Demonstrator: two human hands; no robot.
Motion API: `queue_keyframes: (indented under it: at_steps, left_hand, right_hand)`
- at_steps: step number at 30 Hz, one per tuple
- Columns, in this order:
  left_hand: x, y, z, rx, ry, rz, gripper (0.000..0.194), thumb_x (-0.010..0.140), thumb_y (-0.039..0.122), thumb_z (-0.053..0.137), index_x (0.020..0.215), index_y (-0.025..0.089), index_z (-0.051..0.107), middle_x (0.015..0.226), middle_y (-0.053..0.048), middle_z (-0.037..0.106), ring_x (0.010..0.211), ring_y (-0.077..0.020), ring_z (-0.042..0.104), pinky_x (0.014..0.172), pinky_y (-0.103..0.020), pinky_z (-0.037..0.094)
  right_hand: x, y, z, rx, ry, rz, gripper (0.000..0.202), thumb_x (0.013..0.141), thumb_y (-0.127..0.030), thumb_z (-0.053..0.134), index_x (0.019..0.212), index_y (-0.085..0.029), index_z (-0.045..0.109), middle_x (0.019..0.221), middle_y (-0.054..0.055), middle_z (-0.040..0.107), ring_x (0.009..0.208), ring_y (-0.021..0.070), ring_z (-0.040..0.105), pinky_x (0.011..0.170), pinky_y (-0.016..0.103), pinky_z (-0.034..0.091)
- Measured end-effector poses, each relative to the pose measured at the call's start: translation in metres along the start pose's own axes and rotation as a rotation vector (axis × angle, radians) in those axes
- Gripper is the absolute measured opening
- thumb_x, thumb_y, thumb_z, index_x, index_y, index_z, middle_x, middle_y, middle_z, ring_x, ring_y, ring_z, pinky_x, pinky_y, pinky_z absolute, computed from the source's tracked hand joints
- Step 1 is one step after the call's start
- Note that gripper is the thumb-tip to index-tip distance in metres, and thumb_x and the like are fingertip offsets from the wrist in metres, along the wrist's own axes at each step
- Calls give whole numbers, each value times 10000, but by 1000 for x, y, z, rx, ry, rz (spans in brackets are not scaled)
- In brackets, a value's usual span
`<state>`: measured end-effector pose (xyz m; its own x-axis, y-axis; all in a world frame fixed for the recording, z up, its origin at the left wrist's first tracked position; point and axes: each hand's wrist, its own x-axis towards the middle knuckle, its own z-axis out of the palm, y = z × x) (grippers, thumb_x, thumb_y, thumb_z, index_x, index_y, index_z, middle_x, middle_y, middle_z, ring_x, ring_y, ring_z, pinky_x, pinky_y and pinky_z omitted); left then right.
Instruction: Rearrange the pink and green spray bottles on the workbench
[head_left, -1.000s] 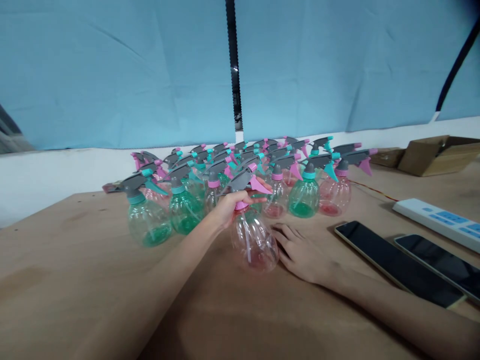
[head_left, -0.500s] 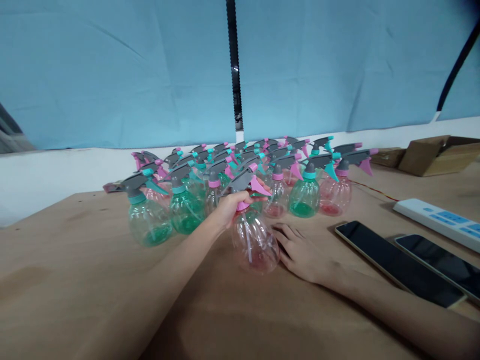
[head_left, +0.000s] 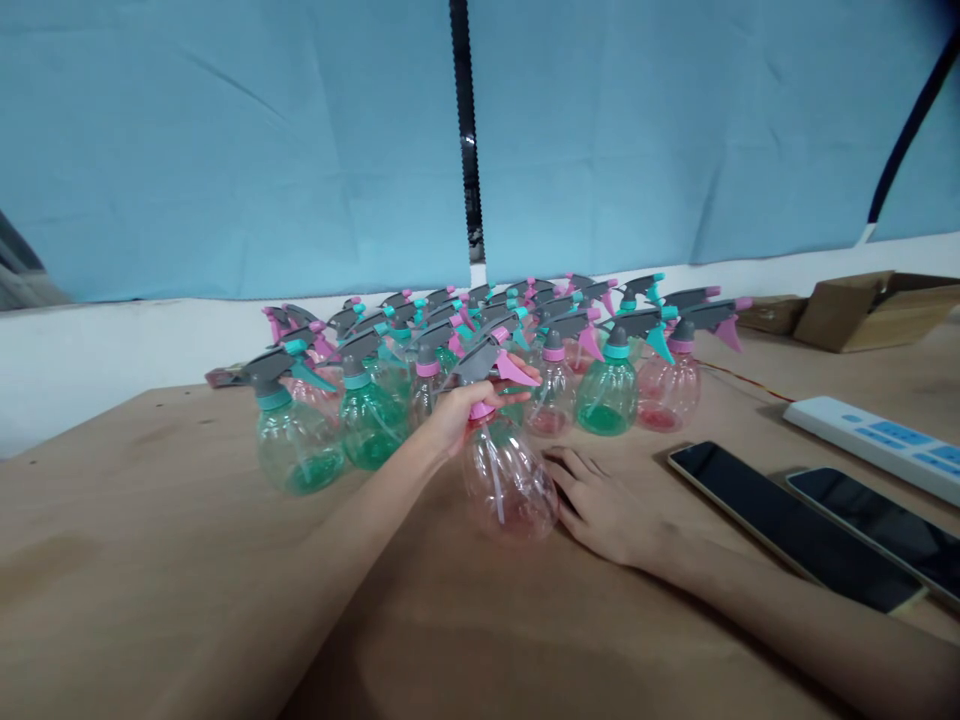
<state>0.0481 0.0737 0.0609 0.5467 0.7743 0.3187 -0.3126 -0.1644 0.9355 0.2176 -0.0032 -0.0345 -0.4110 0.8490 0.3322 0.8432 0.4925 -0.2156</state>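
Note:
My left hand [head_left: 459, 412] is wrapped round the neck of a clear pink spray bottle [head_left: 510, 485], just below its grey head and pink trigger. The bottle is slightly tilted at the front of the group. Flat on the table beside its base lies my right hand [head_left: 600, 505], fingers stretched toward the bottle and holding nothing. Close behind stand more spray bottles, among them a green one [head_left: 371, 425] and a paler green one [head_left: 296, 445] on the left. A green bottle [head_left: 607, 395] and a pink one [head_left: 670, 390] stand to the right.
Two phones [head_left: 787, 520] lie on the wooden table [head_left: 187, 560] at the right. Behind them is a white power strip [head_left: 877, 440]. An open cardboard box [head_left: 862, 320] sits at the back right. A blue sheet [head_left: 300, 150] covers the wall.
The view has shifted very slightly. My left hand keeps its hold on the pink spray bottle, and my right hand rests in the same place.

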Motion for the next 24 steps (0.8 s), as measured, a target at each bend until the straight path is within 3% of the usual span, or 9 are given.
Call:
queue_keyframes:
  at_steps: [4,6,8,11,15,17,19,24]
  left_hand:
    - [-2,1,4,35,-34,5,338,568,139,474,855,162,653,805,-34,669,911,-221,606,832,-362,455]
    - [-5,4,10,77,-53,18,347,578,147,475,875,168,654,815,-36,672,906,-219,611,847,-362,446]
    - [-8,6,20,137,-95,34,366,580,155,487,906,178,650,827,-35,673,881,-217,618,845,-367,448]
    - [-12,6,36,273,-171,65,405,588,157,516,975,195,631,868,-33,669,840,-206,618,818,-371,465]
    - [-20,0,53,471,-33,278,435,682,221,588,1114,217,539,1073,-52,614,962,-205,574,865,-370,447]
    - [-28,-7,54,567,52,360,513,726,275,613,1207,221,442,1213,-79,532,1094,-224,509,929,-388,412]
    - [-42,-14,49,713,61,348,563,769,298,591,1273,219,352,1306,-104,446,1190,-237,434,983,-409,373]
    - [-81,-31,21,1181,-203,198,475,836,238,455,1297,209,344,1387,-94,351,1284,-228,320,1069,-427,279]
  right_hand:
    - [-1,-5,-8,206,122,145,383,926,-290,246,1215,-187,475,1200,110,547,1053,248,549,891,447,435]
    - [-3,-12,-13,343,225,136,386,939,-327,241,1264,-208,412,1261,95,516,1111,235,519,919,439,425]
    - [-7,-21,-18,427,254,59,439,919,-370,332,1327,-209,318,1339,97,446,1201,234,440,965,435,393]
    - [-10,-38,-24,488,229,36,672,809,-409,536,1369,-209,223,1374,118,397,1233,268,401,970,449,394]
    - [-12,-48,-31,538,284,133,764,709,-385,635,1344,-215,245,1303,124,465,1153,289,484,926,459,430]
    - [-15,-42,-37,509,310,172,732,705,-392,628,1320,-209,276,1277,128,481,1120,295,507,900,465,440]
    - [-19,-28,-43,444,319,198,683,723,-412,603,1301,-203,305,1252,134,497,1089,302,525,872,468,449]
    - [-28,23,-55,244,307,303,772,766,-517,525,1358,-150,192,1198,170,520,1022,318,556,787,447,477]
